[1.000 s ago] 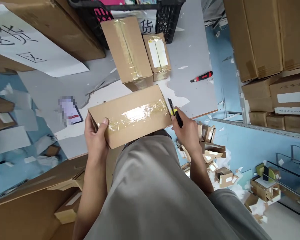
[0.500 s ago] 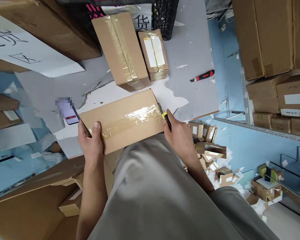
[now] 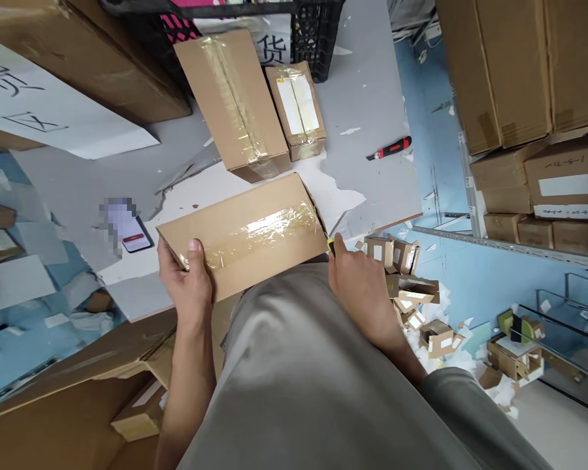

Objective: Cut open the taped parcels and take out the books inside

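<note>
- Left hand (image 3: 186, 284) gripped the taped box (image 3: 245, 238) by its end, bracing it.
- Right hand (image 3: 357, 281) clenched a knife (image 3: 330, 245) at the opposite edge, by the tape.

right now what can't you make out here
Head view:
- Utility knife: nearly all hidden inside the right hand; blade unseen behind the taped box.
- Left hand fingers: hidden under that box.
- Phone screen: blurred.
- Black crate: cut off by top edge.
</note>
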`<state>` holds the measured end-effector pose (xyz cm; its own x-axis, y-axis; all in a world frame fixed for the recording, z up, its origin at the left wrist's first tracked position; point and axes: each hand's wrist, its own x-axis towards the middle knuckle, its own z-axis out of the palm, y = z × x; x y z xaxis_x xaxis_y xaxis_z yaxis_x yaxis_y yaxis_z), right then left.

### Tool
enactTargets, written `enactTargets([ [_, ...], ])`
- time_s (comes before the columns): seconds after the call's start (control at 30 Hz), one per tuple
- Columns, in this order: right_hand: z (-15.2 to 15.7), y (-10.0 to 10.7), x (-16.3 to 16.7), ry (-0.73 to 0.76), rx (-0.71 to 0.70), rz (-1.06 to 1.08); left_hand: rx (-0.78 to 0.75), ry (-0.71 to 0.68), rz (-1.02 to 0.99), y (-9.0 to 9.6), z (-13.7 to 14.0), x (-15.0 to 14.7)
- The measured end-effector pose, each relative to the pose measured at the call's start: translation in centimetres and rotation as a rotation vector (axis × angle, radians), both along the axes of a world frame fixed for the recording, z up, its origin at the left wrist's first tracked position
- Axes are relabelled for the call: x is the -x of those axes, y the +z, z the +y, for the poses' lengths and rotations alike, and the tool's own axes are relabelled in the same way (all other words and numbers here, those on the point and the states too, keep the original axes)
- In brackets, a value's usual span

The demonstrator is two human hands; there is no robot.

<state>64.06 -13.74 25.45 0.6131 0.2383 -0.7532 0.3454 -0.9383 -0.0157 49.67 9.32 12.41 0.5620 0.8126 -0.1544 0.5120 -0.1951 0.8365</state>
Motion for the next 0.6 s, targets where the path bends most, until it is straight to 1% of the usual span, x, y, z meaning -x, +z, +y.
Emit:
enactTargets([
  [0.07, -0.4, 0.3, 0.0, 0.011, -0.008, -0.008, 0.006, 0.006, -0.032, 0.0, 0.1, 0.1],
  [0.13, -1.1, 0.8, -0.1, 0.012, -0.056, -0.041, 0.019, 0.017, -0.048, -0.2, 0.3, 0.2],
  [0.17, -1.7, 1.1, -0.2, -0.003, -0.097, -0.072, 0.022, 0.026, -0.048, -0.4, 0.4, 0.3],
  [0.23, -2.9, 1.3, -0.4, -0.054, -0.222, -0.154, 0.02, 0.044, -0.04, -0.8, 0.9, 0.7],
  [0.27, -3.6, 1.1, -0.7, -0.085, -0.299, -0.192, 0.015, 0.055, -0.037, -1.0, 1.2, 1.0],
  [0.3, -4.1, 0.4, -1.1, -0.117, -0.373, -0.221, 0.009, 0.07, -0.035, -1.3, 1.6, 1.3],
  [0.33, -4.5, -0.8, -1.7, -0.147, -0.446, -0.241, 0.006, 0.087, -0.03, -1.5, 2.1, 1.7],
  [0.37, -4.7, -2.6, -2.4, -0.18, -0.511, -0.251, 0.002, 0.109, -0.02, -1.7, 2.6, 2.1],
  [0.4, -4.8, -4.8, -3.2, -0.218, -0.564, -0.254, -0.005, 0.137, 0.002, -1.9, 3.3, 2.6],
  [0.43, -4.7, -7.5, -4.0, -0.263, -0.625, -0.237, -0.016, 0.167, 0.032, -2.1, 4.0, 3.3],
  [0.47, -4.4, -10.5, -4.8, -0.316, -0.692, -0.195, -0.027, 0.192, 0.069, -2.2, 4.8, 4.0],
  [0.53, -3.4, -16.8, -6.0, -0.457, -0.807, -0.035, -0.032, 0.229, 0.146, -2.4, 6.4, 5.7],
  [0.57, -2.8, -19.8, -6.3, -0.549, -0.829, 0.04, -0.026, 0.241, 0.183, -2.5, 7.2, 6.6],
  [0.6, -2.1, -22.5, -6.4, -0.634, -0.816, 0.082, -0.017, 0.255, 0.219, -2.5, 7.9, 7.5],
])
